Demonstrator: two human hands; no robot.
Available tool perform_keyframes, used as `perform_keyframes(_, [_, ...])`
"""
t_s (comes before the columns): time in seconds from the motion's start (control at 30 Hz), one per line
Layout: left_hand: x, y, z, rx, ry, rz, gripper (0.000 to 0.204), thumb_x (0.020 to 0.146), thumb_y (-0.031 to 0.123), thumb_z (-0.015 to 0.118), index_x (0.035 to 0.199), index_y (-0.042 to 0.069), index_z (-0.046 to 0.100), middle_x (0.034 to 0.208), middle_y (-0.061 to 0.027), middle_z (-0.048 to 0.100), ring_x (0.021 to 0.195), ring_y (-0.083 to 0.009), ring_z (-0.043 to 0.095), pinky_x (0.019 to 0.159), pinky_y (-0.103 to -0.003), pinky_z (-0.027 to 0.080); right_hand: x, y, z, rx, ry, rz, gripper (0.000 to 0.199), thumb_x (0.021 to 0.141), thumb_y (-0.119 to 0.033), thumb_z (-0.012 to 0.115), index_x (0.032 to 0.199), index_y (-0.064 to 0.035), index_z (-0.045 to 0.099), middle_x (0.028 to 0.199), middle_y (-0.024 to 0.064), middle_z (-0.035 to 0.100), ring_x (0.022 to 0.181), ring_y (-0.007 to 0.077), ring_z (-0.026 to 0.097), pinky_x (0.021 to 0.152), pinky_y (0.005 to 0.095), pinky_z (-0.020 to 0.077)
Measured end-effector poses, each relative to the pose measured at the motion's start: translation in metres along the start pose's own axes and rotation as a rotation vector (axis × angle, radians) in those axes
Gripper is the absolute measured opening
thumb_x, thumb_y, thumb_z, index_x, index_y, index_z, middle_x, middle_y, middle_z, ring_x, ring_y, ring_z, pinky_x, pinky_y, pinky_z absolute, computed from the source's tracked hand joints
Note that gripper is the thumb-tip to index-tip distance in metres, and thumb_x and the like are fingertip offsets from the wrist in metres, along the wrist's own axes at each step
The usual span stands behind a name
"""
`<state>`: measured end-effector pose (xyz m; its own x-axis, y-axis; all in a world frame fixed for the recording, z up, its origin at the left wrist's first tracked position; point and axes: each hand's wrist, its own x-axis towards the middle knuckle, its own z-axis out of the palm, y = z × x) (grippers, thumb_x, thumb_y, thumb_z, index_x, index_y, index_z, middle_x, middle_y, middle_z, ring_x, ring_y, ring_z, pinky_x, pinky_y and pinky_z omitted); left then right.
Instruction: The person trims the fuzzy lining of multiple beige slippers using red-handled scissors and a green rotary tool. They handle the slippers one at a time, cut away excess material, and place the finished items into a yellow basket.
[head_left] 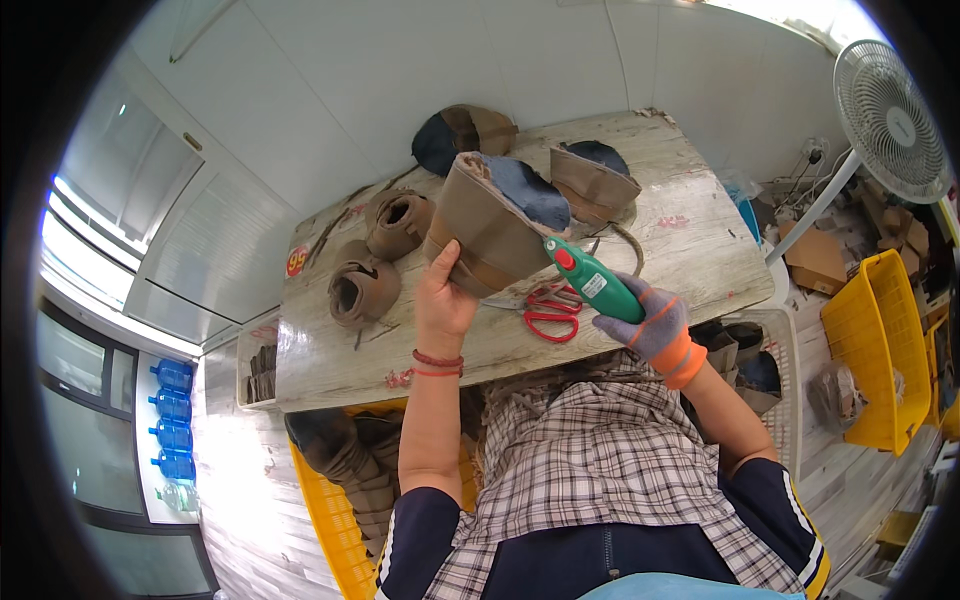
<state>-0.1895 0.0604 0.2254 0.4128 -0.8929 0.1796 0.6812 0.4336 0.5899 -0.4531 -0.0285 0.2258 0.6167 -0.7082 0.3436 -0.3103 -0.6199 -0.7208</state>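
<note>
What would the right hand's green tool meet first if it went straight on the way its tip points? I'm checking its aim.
Probably the brown boot held up by the left hand. The green tool in the gloved right hand points up-left, its tip at or nearly at the boot; depth is unclear.

L hand [443, 300]: bare, raised fwd toward 12, forearm up from lower edge, fingers closed in a grip, thumb at 1 o'clock, red band at wrist. R hand [650, 325]: grey knit glove w/ orange cuff, fist clamped, knuckles pointing ~10 o'clock, forearm angled in from 4-5, elbow bent.
</note>
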Motion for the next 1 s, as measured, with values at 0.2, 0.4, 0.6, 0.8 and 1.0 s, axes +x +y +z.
perform_keyframes(0.2, [-0.004,-0.010,0.009,0.301,-0.113,0.048,0.040,0.094,0.010,0.049,0.133,0.002,0.041,0.130,-0.0091,0.050,0.118,-0.0216,0.050,0.099,-0.037,0.042,0.004,0.001,0.009,0.255,0.069,0.092,0.059,0.067,-0.036,0.081,0.113,-0.0053,0.061,0.083,0.0128,0.069,0.075,0.0213,0.068,0.067,0.0301,0.0530])
perform_keyframes(0.4, [-0.007,-0.022,0.002,0.797,-0.106,0.081,0.033,0.093,0.011,0.053,0.123,-0.001,0.050,0.118,-0.0074,0.058,0.102,-0.0166,0.057,0.086,-0.031,0.047,0.010,0.003,0.012,0.327,0.127,0.105,0.058,0.071,-0.034,0.079,0.115,-0.0022,0.058,0.083,0.0110,0.069,0.073,0.0147,0.067,0.066,0.0284,0.0525])
perform_keyframes(0.6, [-0.002,-0.026,-0.009,1.518,-0.293,0.438,0.031,0.086,0.007,0.059,0.115,-0.002,0.055,0.111,-0.0163,0.060,0.100,-0.0312,0.056,0.084,-0.040,0.045,0.014,0.005,0.006,0.345,0.132,0.205,0.058,0.072,-0.032,0.079,0.116,-0.0010,0.058,0.085,0.0099,0.068,0.072,0.0124,0.064,0.066,0.0265,0.0516])
perform_keyframes(0.8, [-0.005,-0.029,-0.004,1.837,-0.498,0.519,0.032,0.077,0.002,0.062,0.108,-0.002,0.059,0.110,-0.0224,0.057,0.103,-0.0409,0.051,0.091,-0.045,0.041,0.018,0.018,0.001,0.442,0.166,0.282,0.055,0.072,-0.031,0.079,0.113,0.0000,0.060,0.086,0.0085,0.068,0.073,0.0108,0.062,0.066,0.0259,0.0503])
perform_keyframes(1.0, [-0.016,-0.033,0.003,1.913,-0.613,0.435,0.040,0.070,-0.001,0.064,0.110,-0.002,0.058,0.110,-0.0218,0.057,0.106,-0.0409,0.049,0.091,-0.047,0.040,0.023,0.016,-0.010,0.514,0.164,0.309,0.051,0.074,-0.029,0.078,0.112,0.0000,0.061,0.083,0.0042,0.067,0.072,0.0087,0.059,0.064,0.0249,0.0490])
